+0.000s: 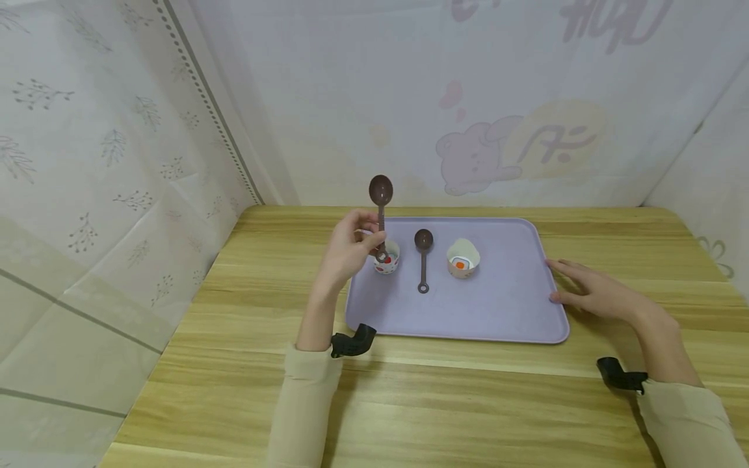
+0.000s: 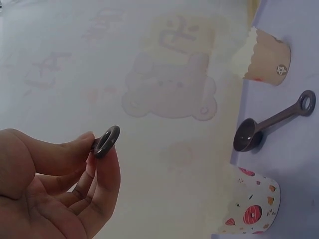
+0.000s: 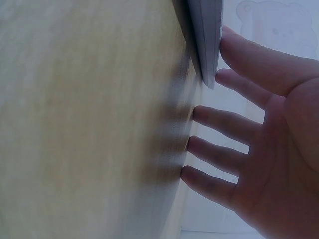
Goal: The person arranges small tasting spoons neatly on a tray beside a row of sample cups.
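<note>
My left hand [image 1: 346,250] pinches a dark brown measuring spoon [image 1: 381,191] by its handle, bowl up, above the tray's left side. In the left wrist view only the ring end of that spoon's handle [image 2: 107,142] shows past the thumb. Behind it stands a white patterned paper cup [image 1: 387,266], partly hidden by the hand. A second brown spoon [image 1: 424,261] lies on the lilac tray [image 1: 503,305], between that cup and a tan paper cup [image 1: 463,268] with an orange-and-white item inside. My right hand [image 1: 597,292] touches the tray's right edge with fingers spread and fairly straight.
The tray rests on a wooden table [image 1: 246,390] towards its back edge. A pale printed curtain [image 1: 351,97] hangs behind the table, and another patterned cloth [image 1: 88,195] hangs at the left. Each wrist bears a black camera mount [image 1: 353,342].
</note>
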A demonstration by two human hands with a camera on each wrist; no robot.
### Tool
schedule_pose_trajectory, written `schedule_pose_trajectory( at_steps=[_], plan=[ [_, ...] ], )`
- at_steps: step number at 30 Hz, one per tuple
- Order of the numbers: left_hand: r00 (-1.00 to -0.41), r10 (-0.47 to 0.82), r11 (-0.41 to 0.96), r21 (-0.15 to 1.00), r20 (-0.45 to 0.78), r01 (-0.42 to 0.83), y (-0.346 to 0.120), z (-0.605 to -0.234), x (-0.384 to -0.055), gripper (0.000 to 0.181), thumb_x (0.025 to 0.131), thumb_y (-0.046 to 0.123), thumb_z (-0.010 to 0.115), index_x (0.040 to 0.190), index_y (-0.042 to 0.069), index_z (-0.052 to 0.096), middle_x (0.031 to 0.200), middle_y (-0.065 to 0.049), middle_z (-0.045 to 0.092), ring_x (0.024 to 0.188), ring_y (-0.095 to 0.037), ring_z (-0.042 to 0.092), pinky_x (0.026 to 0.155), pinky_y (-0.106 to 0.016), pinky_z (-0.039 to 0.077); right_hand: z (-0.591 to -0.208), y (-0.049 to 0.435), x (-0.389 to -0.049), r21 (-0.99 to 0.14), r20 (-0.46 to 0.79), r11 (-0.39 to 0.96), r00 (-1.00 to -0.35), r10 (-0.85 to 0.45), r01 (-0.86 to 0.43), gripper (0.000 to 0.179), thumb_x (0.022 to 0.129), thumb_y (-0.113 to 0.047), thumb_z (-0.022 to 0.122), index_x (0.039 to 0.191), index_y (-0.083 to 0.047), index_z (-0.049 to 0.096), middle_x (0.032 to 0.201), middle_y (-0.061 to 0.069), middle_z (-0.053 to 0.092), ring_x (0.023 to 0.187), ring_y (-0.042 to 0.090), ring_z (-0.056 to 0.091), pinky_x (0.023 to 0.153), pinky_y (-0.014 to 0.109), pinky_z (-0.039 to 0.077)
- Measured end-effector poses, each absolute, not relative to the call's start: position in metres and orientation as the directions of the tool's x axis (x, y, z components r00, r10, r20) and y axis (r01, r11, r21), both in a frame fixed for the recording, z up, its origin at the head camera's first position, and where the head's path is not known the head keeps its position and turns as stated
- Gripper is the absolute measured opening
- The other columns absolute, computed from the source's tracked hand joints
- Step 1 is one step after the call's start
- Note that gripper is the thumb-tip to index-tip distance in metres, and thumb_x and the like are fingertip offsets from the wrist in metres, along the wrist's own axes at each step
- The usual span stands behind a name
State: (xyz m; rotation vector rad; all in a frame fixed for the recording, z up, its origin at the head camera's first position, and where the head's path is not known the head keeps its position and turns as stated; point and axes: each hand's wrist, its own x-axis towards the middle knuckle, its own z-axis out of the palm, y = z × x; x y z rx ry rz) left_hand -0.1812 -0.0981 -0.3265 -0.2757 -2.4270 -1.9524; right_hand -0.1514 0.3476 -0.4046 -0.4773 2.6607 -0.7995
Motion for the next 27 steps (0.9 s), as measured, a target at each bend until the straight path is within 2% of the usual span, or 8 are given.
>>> schedule_pose_trajectory(
  at_steps=[22,27],
  plan=[
    [-0.98,0.149,0.211,0.964,0.132,0.162,-0.077,-0.327,-0.179,0.028,0.093,-0.005,0.066,0.12,-0.005,0.058,0.1,-0.014,0.06,0.078,-0.022,0.06,0.067,-0.024,0.051,-0.405,0.349,-0.151,-0.569,-0.207,0.791,-0.892,-0.402,-0.224,0.079,0.099,-0.038,0.065,0.158,-0.002,0.026,0.156,0.04,0.017,0.14,0.062,0.017,0.106,0.077,0.02],
    [-0.979,0.167,0.177,0.973,0.12,0.15,-0.072,-0.328,-0.179,0.027,0.094,-0.006,0.065,0.12,-0.005,0.057,0.1,-0.013,0.058,0.076,-0.021,0.06,0.068,-0.027,0.055,-0.404,0.347,-0.151,-0.569,-0.211,0.792,-0.892,-0.401,-0.221,0.08,0.099,-0.038,0.065,0.158,-0.001,0.026,0.156,0.039,0.017,0.14,0.062,0.017,0.106,0.077,0.02]
  ],
)
